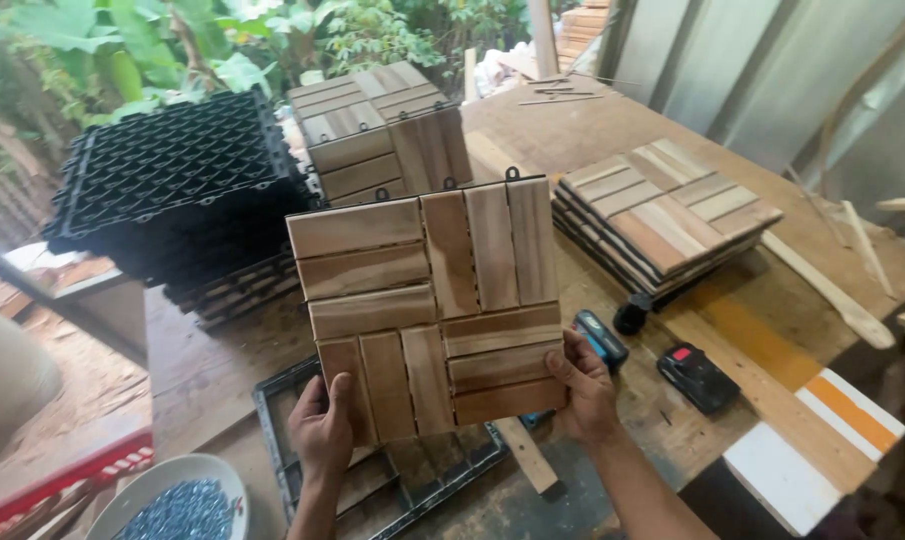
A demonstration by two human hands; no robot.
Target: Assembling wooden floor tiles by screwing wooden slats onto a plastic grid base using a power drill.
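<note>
Both hands hold one wooden deck tile (427,305) up in the centre of the frame, slats facing the camera. The left hand (322,425) grips its lower left corner, fingers (338,392) wrapped round the front of a slat; the right hand (584,385) clamps the lower right edge, thumb across the front and the rest behind. The tile hangs above a black frame (277,440) lying on the counter (202,370).

What could go wrong, as I judge it: the grip sits only on the bottom edge, so the tile could tip away and drop onto the frame or the loose wooden stick (525,455) below. A swing to the right could knock the blue tool (600,338) or the black battery pack (698,378) beside it. The white bowl of screws (177,500) at lower left sits near the left elbow and could be spilled.

Hard to tell: the tile's back is hidden, so I cannot see how its slats are fixed. The frame is mostly covered by the tile and the hands. At upper left a stack of black plastic grids (172,170) is plain enough, with a stack of finished tiles (377,125) beside it and another stack (662,210) to the right, but the count in any of them cannot be made out. The bowl is cut off by the bottom edge.
</note>
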